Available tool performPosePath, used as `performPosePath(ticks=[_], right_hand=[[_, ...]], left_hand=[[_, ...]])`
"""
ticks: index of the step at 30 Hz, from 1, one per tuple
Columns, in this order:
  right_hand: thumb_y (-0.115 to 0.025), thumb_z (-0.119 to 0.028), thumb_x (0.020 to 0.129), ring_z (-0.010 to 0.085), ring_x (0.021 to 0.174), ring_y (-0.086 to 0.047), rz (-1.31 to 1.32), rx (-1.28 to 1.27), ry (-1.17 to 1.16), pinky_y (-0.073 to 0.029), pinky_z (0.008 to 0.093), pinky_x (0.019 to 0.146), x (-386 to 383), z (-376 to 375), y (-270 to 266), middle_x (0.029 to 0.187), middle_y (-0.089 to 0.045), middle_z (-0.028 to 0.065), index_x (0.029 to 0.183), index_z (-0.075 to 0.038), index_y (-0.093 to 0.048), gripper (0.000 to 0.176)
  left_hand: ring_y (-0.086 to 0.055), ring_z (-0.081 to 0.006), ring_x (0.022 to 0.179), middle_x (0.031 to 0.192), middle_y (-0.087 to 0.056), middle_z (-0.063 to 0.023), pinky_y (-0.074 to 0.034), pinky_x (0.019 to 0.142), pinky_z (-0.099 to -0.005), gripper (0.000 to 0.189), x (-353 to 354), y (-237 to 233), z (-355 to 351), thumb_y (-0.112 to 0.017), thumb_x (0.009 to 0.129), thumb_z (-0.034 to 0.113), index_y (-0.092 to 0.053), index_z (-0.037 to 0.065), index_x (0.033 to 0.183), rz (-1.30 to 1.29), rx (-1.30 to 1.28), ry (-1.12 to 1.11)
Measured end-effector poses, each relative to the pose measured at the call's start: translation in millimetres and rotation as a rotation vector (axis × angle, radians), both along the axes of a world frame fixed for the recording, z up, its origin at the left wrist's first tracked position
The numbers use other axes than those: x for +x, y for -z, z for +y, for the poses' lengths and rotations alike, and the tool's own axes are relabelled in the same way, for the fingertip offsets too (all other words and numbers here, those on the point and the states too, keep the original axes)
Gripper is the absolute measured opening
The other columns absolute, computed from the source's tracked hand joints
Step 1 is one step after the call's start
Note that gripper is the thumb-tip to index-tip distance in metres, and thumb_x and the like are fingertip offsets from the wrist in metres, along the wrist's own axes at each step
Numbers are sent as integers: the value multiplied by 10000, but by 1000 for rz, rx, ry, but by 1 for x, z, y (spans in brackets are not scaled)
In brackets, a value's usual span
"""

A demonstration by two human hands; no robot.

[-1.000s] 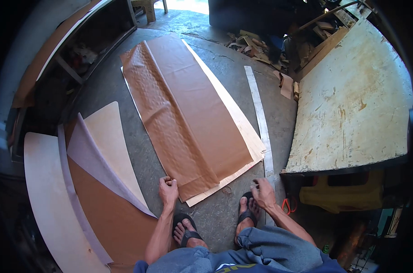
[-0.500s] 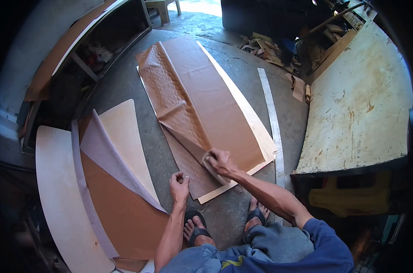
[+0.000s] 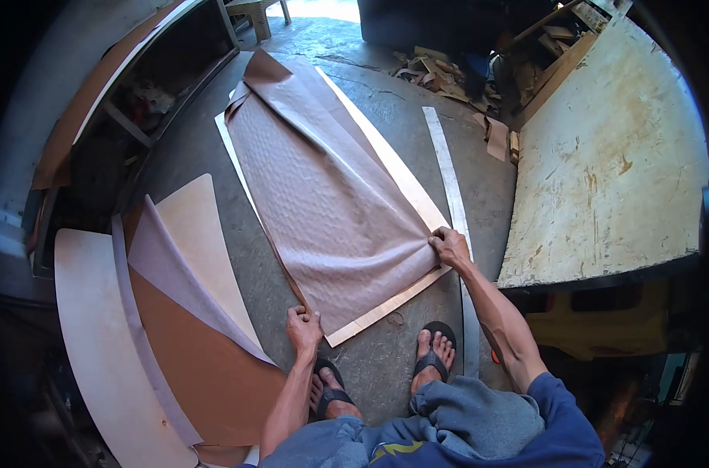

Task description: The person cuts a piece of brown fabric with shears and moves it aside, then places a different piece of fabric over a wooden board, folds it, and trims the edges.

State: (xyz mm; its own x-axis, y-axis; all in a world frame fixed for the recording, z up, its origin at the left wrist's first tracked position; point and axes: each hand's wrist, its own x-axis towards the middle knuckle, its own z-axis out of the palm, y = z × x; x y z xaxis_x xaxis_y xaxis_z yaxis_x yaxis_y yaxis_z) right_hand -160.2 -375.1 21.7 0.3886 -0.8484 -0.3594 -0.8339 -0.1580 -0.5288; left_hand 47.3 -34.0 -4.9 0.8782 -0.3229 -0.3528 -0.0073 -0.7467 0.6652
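Observation:
A large brown sheet [image 3: 331, 210] lies over a pale wooden board [image 3: 385, 310], its duller underside mostly facing up and its far end folded and wrinkled. My right hand [image 3: 451, 248] pinches the sheet near the board's right corner, with creases running out from the fingers. At the near left corner, my left hand [image 3: 303, 327] is closed on the sheet's edge. Pale board shows along the right side and the near end.
To the left lie a curved pale board [image 3: 108, 343] and another brown sheet [image 3: 206, 351] with a folded edge. A metal strip [image 3: 450, 179] lies on the floor at right, beside a large stained panel [image 3: 604, 171]. Wood scraps [image 3: 440, 74] are piled behind.
My right hand has moved right with the sheet, which has turned over and now spreads its dull side across the board. My left hand has taken hold of the near left corner.

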Motion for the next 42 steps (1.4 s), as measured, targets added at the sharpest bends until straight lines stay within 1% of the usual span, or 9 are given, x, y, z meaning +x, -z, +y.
performPosePath(ticks=[8,10,11,14,15,24,31,34,42], right_hand=[[-700,-338,810,317,957,-694,-32,17,-6,-524,389,854,-5,7,-3,1009,-717,190,1060,-29,-701,397],[-727,-350,780,318,947,-695,31,43,-11,-522,383,845,-6,9,-5,994,-718,193,1045,-18,-701,426],[-727,-349,781,317,929,-697,14,33,-14,-525,382,827,-8,10,-1,979,-719,192,1028,-16,-706,415],[-729,-351,780,308,909,-702,-22,63,-19,-527,379,816,-7,18,-4,966,-722,189,1016,-15,-710,411],[-729,-353,780,301,896,-705,-34,68,-24,-530,378,808,-8,19,-5,956,-723,186,1021,-20,-713,411],[-713,-348,788,308,906,-704,19,49,-26,-531,383,818,-3,18,-6,956,-724,184,1022,-32,-718,394],[-712,-369,790,316,927,-700,-4,35,-8,-534,389,834,5,14,0,974,-725,179,1021,-39,-721,404],[-738,-362,775,266,842,-704,0,-11,-1,-533,365,773,-1,15,5,916,-724,172,994,-15,-717,411],[-740,-342,773,313,921,-698,35,-15,-30,-534,399,835,-12,20,4,960,-726,171,1020,-59,-721,376]], left_hand=[[-676,-240,733,803,-708,-100,-529,715,-378,398,24,7,1,-768,799,238,-627,-8,1078,106,-113,-69],[-657,-261,793,860,-683,-124,-514,754,-390,453,25,-8,-6,-791,777,267,-594,-18,1068,146,-20,-50],[-620,-306,882,926,-630,-160,-488,821,-413,488,18,-16,-7,-807,755,278,-557,-16,1052,-42,27,15],[-582,-338,927,957,-585,-182,-463,860,-429,486,-2,-3,-6,-812,745,269,-542,-15,1032,-153,35,114],[-575,-360,960,974,-583,-199,-451,882,-444,475,-7,-3,-6,-806,751,250,-531,-16,1034,-71,38,121],[-676,-285,704,738,-685,-115,-521,688,-404,236,14,-7,-10,-764,800,172,-646,16,932,-85,48,67],[-703,-266,776,823,-726,-134,-533,740,-387,270,44,-1,-15,-758,806,257,-710,23,931,-7,44,16],[-705,-265,783,829,-731,-131,-533,741,-388,269,40,4,-10,-760,803,268,-712,27,912,51,81,-9],[-708,-269,770,828,-733,-146,-538,746,-372,292,41,13,-5,-754,816,262,-701,-4,922,6,33,82]])
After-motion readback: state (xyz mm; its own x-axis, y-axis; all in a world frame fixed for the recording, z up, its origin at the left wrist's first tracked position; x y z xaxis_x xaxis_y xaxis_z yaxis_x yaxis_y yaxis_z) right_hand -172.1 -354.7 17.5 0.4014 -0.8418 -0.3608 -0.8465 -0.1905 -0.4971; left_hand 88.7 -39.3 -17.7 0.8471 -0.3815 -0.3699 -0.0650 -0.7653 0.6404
